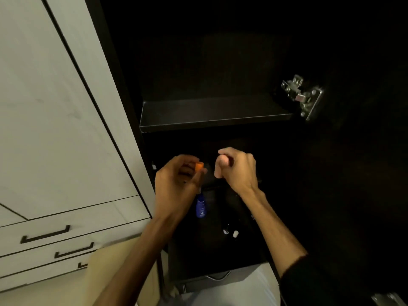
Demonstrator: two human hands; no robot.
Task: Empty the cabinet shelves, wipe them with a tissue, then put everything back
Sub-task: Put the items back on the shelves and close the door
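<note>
Stood before the open black cabinet [220,62], both hands raised in the centre of the frame, just below the bare black upper shelf [216,113]. Pinched a small item with an orange cap [199,166] in the fingers of the left hand [176,182]; could not make out its body behind the palm. Closed the right hand [239,171] round a pale pinkish rounded object [221,165], fingers curled firmly on it. Held both things in the air, in front of the dark lower compartment, resting on nothing.

Noticed lower in the frame a blue plastic bottle [201,207] just under the left hand, and two small white-capped things [226,230] near it to the right. Could not tell, in such darkness, what surface carried them.

Judged the darkness as the first danger: easy to overlook small items and to knock them with a wrist. Judged the blue plastic bottle most exposed, being so close under the left hand. Feared also a slip of the orange-capped item, gripped only near its top. Had no free hand to catch anything. Noted the silver metal hinge [302,96] at the right of the frame, likely to scrape an arm on a careless reach upward.
</note>
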